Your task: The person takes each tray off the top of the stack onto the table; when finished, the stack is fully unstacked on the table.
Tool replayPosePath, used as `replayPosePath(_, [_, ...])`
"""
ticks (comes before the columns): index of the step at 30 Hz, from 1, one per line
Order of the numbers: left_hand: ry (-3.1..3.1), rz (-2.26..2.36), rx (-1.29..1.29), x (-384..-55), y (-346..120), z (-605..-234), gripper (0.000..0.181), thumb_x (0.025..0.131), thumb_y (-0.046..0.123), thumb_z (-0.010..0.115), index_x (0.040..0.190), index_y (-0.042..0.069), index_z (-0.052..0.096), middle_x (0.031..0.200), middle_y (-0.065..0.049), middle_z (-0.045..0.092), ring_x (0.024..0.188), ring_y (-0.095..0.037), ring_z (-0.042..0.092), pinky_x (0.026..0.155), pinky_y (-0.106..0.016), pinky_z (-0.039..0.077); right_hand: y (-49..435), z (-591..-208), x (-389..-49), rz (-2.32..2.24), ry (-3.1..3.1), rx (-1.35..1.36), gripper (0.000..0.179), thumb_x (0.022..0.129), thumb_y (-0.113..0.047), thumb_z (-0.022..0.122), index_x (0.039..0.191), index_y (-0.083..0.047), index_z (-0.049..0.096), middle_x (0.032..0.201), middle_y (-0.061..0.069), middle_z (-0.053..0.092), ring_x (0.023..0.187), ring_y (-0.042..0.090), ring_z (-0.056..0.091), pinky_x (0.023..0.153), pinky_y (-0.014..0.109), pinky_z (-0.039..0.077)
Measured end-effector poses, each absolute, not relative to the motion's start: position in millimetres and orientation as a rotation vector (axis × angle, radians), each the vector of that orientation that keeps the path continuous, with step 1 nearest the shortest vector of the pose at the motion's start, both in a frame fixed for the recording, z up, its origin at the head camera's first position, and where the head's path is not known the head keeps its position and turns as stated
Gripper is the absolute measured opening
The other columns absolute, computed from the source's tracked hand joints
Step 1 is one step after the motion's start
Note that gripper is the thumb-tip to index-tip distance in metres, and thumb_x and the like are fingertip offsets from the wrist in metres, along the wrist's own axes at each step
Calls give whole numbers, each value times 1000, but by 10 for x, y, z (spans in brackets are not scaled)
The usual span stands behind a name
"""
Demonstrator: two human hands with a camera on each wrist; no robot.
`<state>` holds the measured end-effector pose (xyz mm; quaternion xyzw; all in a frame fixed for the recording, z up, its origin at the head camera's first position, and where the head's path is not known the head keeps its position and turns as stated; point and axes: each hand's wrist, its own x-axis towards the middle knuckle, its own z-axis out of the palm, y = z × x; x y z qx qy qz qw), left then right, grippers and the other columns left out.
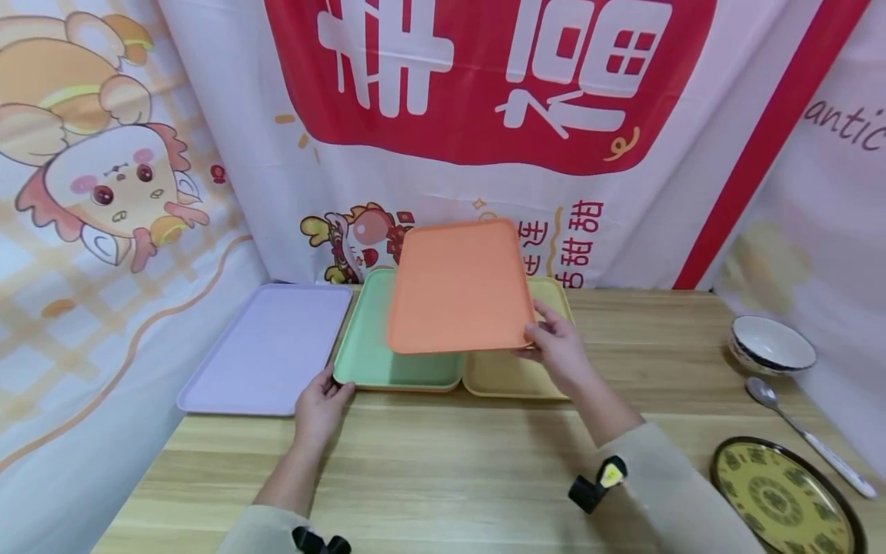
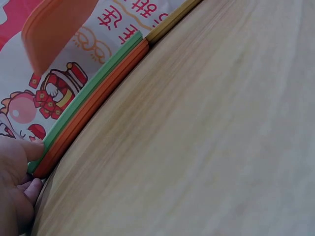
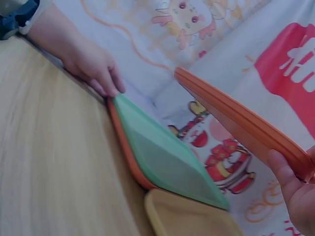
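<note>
My right hand point(image 1: 559, 350) grips an orange tray point(image 1: 462, 288) by its near right corner and holds it in the air, overlapping the green and yellow trays in the head view. In the right wrist view the thumb point(image 3: 283, 169) lies along its edge. A green tray point(image 1: 394, 369) rests on a lower orange tray point(image 2: 93, 105), whose edge shows beneath it. At the near left corner of this pair, my left hand point(image 1: 320, 408) pinches both edges, thumb above and fingers below. To their right lies a yellow tray point(image 1: 508, 377), partly hidden by the raised one.
A lilac tray point(image 1: 270, 354) lies at the left of the wooden table point(image 1: 443, 477). On the right are a white bowl point(image 1: 771, 346), a spoon point(image 1: 806, 438) with a pale handle, and a round patterned plate point(image 1: 782, 500). A printed cloth point(image 1: 443, 154) hangs behind.
</note>
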<state>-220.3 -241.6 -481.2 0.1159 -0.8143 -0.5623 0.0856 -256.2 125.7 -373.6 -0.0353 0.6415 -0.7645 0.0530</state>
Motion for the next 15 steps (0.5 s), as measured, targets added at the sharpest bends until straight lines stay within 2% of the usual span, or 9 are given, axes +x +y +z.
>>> replayPosePath(3, [-2441,-1668,349,-2198,-2405,-4800,64,94,9,64,146,-11,33,148,-34,37,134,-45,44,108,-39,44,1506,-3635,-2496,-2362,1950,-140,56,101,2,41,154,0,21,80,-7,53,75,1,56,75,21,63])
replayPosePath(9, [-2444,-1664,362,-2207,-2379,-4805,63,94,10,65,146,-9,35,147,-33,39,133,-44,45,108,-38,45,2132,-3545,-2341,-2486,1892,-294,37,101,-2,48,131,-21,56,85,-6,64,78,5,63,73,24,64])
replayPosePath(12, [-2447,-1669,363,-2207,-2376,-4797,63,94,10,64,147,-9,34,147,-34,38,134,-44,44,108,-38,45,2467,-3517,-2284,-2529,1855,-357,40,100,0,50,132,-21,60,94,-4,71,82,8,68,72,25,65])
replayPosePath(15, [-2443,-1660,367,-2199,-2379,-4786,63,94,9,64,146,-10,34,147,-35,38,134,-44,44,108,-39,45,2796,-3478,-2243,-2510,1864,-359,46,100,-1,50,142,-18,52,103,-5,73,86,9,71,72,25,65])
